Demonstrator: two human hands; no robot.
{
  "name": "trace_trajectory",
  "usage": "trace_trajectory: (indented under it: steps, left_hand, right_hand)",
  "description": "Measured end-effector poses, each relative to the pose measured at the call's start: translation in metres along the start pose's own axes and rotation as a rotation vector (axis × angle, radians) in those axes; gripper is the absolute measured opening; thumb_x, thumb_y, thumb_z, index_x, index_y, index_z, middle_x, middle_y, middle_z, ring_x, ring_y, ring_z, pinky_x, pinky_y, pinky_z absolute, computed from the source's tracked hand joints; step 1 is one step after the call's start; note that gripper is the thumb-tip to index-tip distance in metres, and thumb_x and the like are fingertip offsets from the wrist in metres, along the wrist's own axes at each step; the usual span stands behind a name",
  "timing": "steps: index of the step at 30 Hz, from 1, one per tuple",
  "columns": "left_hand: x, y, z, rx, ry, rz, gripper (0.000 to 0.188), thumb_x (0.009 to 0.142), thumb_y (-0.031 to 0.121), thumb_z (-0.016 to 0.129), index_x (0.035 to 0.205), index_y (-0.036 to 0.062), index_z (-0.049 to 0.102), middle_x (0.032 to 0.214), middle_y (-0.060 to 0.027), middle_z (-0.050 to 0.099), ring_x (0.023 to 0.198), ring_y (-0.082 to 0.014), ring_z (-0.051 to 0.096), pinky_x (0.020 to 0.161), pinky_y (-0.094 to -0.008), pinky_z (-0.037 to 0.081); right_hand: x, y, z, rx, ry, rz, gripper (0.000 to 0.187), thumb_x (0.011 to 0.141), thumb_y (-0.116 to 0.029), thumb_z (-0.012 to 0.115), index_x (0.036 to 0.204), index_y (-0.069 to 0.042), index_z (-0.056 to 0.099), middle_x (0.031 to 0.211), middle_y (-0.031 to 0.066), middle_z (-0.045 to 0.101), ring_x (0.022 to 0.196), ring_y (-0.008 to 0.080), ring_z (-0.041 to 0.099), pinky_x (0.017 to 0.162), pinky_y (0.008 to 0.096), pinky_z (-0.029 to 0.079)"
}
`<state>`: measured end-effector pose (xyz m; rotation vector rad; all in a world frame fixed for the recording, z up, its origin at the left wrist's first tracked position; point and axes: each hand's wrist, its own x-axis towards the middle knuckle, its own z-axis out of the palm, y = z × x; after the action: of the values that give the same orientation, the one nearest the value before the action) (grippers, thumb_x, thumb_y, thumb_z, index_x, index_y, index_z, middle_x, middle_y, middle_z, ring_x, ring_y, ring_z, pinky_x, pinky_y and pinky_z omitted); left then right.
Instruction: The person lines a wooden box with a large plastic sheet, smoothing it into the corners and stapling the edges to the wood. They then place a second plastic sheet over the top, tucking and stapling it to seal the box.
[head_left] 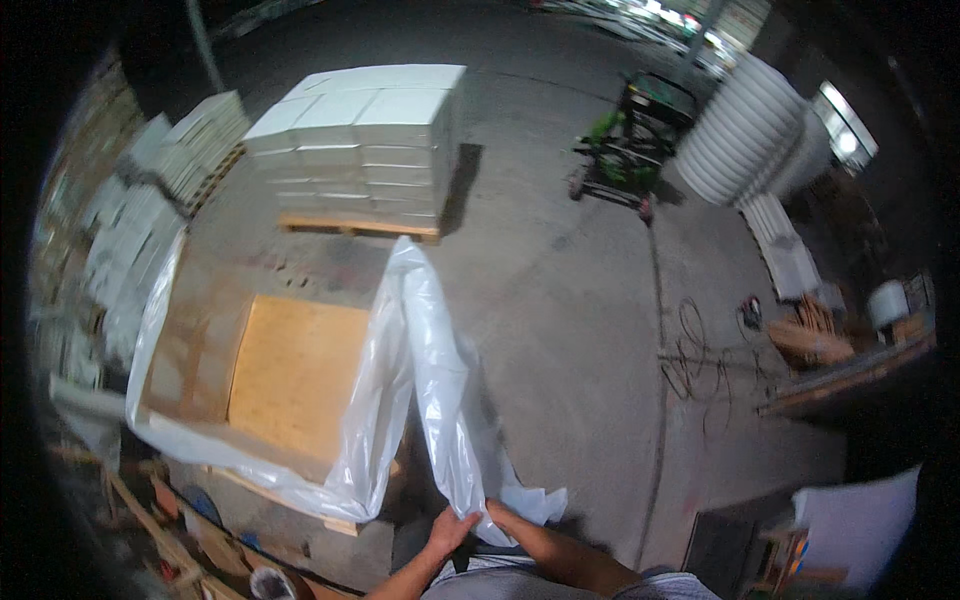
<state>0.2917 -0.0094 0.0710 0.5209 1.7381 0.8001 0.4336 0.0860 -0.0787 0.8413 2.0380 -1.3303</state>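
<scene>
Fingers of the left hand (pixel 450 528) and the right hand (pixel 500 514) are closed on the lower end of a bunched strip of film (pixel 437 375), close to the person's waist. The two hands are just beside each other; how each finger lies is too small to tell.

From the hands, the translucent white film rises in a long, creased fold to a peak at the far right corner of a box (pixel 198 345). More film hangs over the box's right wall and along its near and left rims, while a loose end spreads on the right, just beyond the right hand. The box is open on top, with brown walls and a flat, wood-coloured sheet (pixel 300 375) inside. It stands ahead and to the left of the person, with pale wood (pixel 341 526) showing under its near edge.

Beyond the box, a block of white packs (pixel 350 150) is stacked in layers on a pallet (pixel 360 229). A dark cart (pixel 635 150) on wheels stands to the right of it, near a ribbed white stack (pixel 742 130). On the floor at right lies a looped cable (pixel 690 365), near some wood pieces (pixel 810 342). A white panel (pixel 865 525) is at the lower right.
</scene>
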Motion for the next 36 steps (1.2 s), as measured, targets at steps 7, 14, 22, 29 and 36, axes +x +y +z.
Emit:
trace_trajectory:
  steps: [7, 14, 22, 29, 36]
  left_hand:
    - [-0.027, -0.021, -0.089, -0.131, -0.201, -0.232, 0.036, 0.093, 0.027, 0.058, 0.107, -0.0059, 0.065, 0.1, -0.0114, 0.068, 0.089, -0.0182, 0.062, 0.081, -0.033, 0.048]
    - [-0.057, -0.014, -0.154, -0.494, -0.203, -0.297, 0.036, 0.091, 0.02, 0.062, 0.119, -0.0028, 0.053, 0.105, -0.012, 0.065, 0.093, -0.0245, 0.063, 0.083, -0.0388, 0.051]
    - [-0.107, -0.059, -0.179, 0.105, -0.322, -0.356, 0.045, 0.087, 0.029, 0.07, 0.117, -0.0027, 0.058, 0.097, -0.007, 0.066, 0.087, -0.0177, 0.062, 0.077, -0.0304, 0.049]
    - [-0.152, -0.101, -0.173, 0.409, -0.431, -0.243, 0.052, 0.088, 0.031, 0.07, 0.123, -0.0041, 0.055, 0.117, -0.0132, 0.062, 0.109, -0.0214, 0.056, 0.094, -0.0333, 0.044]
    - [-0.176, -0.145, -0.215, 0.479, -0.28, 0.05, 0.03, 0.096, 0.021, 0.056, 0.108, -0.0062, 0.061, 0.091, -0.009, 0.067, 0.083, -0.0172, 0.06, 0.078, -0.0327, 0.049]
  right_hand:
    - [0.02, -0.072, 0.075, 0.161, 0.214, 0.273, 0.037, 0.086, -0.03, 0.057, 0.107, -0.002, 0.068, 0.101, 0.0239, 0.067, 0.091, 0.0398, 0.066, 0.08, 0.0467, 0.052]
    - [-0.004, -0.128, 0.146, 0.269, 0.259, 0.451, 0.035, 0.093, -0.026, 0.048, 0.108, -0.001, 0.067, 0.107, 0.0217, 0.067, 0.097, 0.0396, 0.065, 0.085, 0.0468, 0.051]
    - [0.006, -0.175, 0.251, 0.734, 0.412, 0.352, 0.039, 0.09, -0.035, 0.054, 0.108, -0.004, 0.068, 0.105, 0.0196, 0.068, 0.097, 0.0362, 0.065, 0.084, 0.0464, 0.049]
    - [0.053, -0.2, 0.349, 0.617, 0.402, 0.262, 0.039, 0.087, -0.038, 0.055, 0.11, -0.008, 0.067, 0.098, 0.0175, 0.069, 0.092, 0.0305, 0.066, 0.079, 0.0426, 0.048]
    - [0.051, -0.256, 0.364, 1.092, 0.331, 0.363, 0.045, 0.085, -0.039, 0.055, 0.112, -0.004, 0.066, 0.103, 0.0204, 0.069, 0.096, 0.0313, 0.067, 0.077, 0.0435, 0.049]
